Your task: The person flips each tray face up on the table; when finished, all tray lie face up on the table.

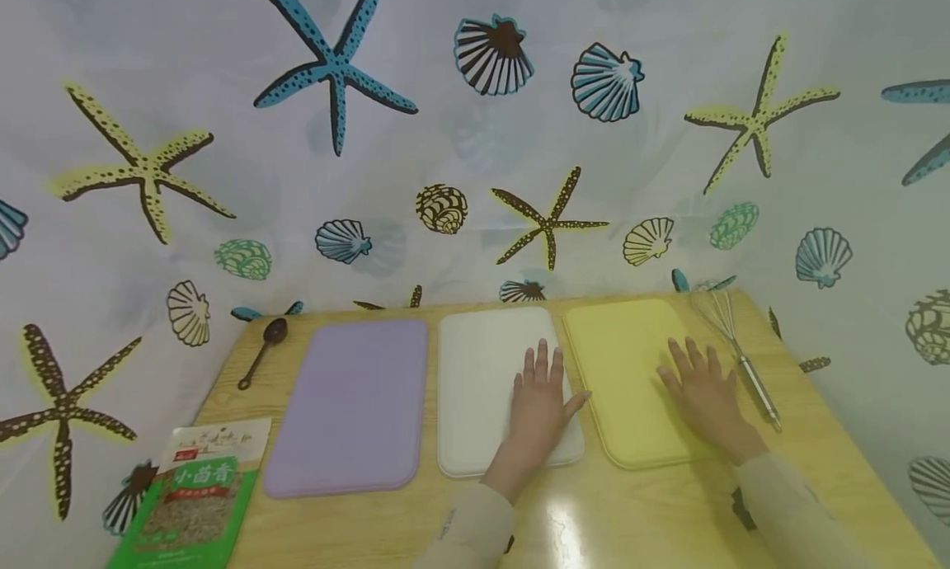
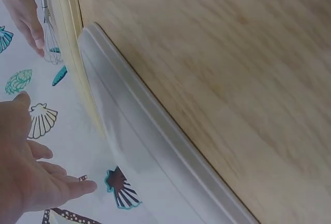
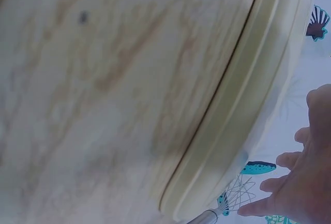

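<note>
In the head view my left hand (image 1: 539, 400) is over the right part of a white board (image 1: 475, 371), its fingers spread and pointing away from me. My right hand (image 1: 705, 392) is over the right side of a yellow board (image 1: 619, 371), fingers also spread. Neither hand holds anything. Whether the palms touch the boards or hover just above them I cannot tell. A whisk (image 1: 745, 367) with a metal handle lies just right of the yellow board, close to the right hand. To the left of the white board lies a purple board (image 1: 356, 404).
At the back left of the wooden table (image 1: 609, 511) lies a dark brown spoon (image 1: 267, 346). A green and white packet (image 1: 196, 495) with seed-like contents lies at the front left. A curtain (image 1: 416, 157) printed with starfish and shells hangs behind and beside the table.
</note>
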The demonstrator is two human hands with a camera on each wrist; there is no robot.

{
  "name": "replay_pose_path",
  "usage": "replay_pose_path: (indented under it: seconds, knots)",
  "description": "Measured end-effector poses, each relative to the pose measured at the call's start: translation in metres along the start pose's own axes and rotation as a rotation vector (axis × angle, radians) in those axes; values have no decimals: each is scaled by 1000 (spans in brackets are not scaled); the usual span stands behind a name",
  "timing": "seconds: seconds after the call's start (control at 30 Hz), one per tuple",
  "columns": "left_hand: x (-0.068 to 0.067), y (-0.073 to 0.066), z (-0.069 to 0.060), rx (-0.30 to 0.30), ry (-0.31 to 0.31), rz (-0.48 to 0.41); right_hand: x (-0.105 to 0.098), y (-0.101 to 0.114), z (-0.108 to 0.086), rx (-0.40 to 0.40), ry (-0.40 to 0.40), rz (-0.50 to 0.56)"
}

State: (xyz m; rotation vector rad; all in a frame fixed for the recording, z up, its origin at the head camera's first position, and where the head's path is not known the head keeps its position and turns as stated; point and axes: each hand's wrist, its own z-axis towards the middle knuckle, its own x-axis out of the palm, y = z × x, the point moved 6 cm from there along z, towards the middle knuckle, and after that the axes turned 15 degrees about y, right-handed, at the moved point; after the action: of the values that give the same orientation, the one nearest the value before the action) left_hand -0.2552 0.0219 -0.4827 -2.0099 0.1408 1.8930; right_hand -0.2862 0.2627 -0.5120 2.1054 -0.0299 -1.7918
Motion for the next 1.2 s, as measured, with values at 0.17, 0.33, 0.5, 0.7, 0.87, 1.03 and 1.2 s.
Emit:
replay_pose_path:
  seconds: [0.17, 0.33, 0.5, 0.7, 0.87, 1.03, 1.2]
  knots:
    - [10, -23, 0, 24, 11, 34, 1, -7, -1, 8, 4, 12]
    - [20, -49, 5, 64, 29, 60, -1, -14, -1, 17, -24, -8]
    - [23, -65, 7, 92, 57, -44, -2, -21, -1, 5, -26, 0]
    - [29, -76, 7, 92, 56, 12, 0, -27, -4, 15, -10, 30]
    - [40, -79, 5, 62, 128, -176, 5, -31, -5, 22, -3, 54]
    - [45, -77, 4, 9, 179, -343, 5, -30, -4, 19, -7, 56]
    - [46, -79, 4, -9, 191, -391, 3, -28, -6, 11, -17, 47]
